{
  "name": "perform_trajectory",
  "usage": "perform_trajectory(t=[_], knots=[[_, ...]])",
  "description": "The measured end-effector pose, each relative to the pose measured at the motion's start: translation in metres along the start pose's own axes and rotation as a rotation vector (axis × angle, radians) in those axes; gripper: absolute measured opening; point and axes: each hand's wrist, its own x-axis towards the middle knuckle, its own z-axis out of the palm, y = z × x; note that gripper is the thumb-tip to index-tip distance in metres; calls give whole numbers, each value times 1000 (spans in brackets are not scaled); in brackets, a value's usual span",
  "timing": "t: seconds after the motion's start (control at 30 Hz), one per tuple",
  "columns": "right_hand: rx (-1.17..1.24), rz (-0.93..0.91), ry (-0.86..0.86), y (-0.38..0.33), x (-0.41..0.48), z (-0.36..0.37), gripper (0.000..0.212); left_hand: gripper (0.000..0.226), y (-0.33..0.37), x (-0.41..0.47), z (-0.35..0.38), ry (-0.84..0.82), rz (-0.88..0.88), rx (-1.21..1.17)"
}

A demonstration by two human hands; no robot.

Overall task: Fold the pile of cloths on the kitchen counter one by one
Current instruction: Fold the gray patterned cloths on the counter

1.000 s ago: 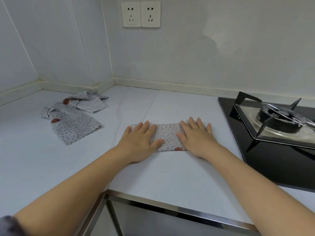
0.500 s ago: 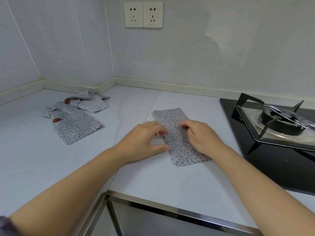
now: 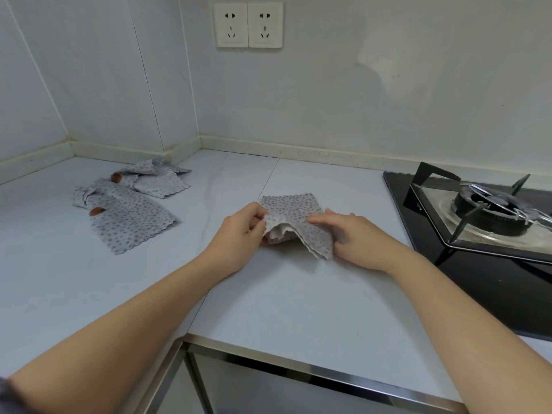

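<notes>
Cloth [image 3: 294,218], grey and dotted, sits mid-bench [image 3: 283,294] with its near end raised, left hand [image 3: 239,234] pinching the left edge, right hand [image 3: 355,240] gripping the right side, pile of cloths [image 3: 128,210] lying well left, stove [image 3: 493,210] right.

- Two white socket plates [image 3: 248,25] sit side by side high on the back wall.
- A paler, uneven patch [image 3: 373,64] marks the wall to the right of them.
- A cream skirting strip [image 3: 298,150] runs along the foot of the walls and turns at the corner.
- A black glass hob [image 3: 478,282] lies at the right.
- On it stands a dark burner [image 3: 490,210], ringed by a black pan support [image 3: 430,177].
- A bright metal strip [image 3: 298,369] runs along the near edge.
</notes>
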Motion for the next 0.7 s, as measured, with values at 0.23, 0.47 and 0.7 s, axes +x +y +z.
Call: perform_trajectory(t=[0.23, 0.47, 0.7], knots=[[332, -116, 228, -16, 3, 17, 29, 16, 10, 0, 0, 63, -68, -248], [605, 112, 340, -25, 3, 14, 40, 30, 9, -9, -11, -309, 79, -388], [697, 213, 375, -22, 7, 10, 52, 50, 12, 0, -3, -81, -182, -299]])
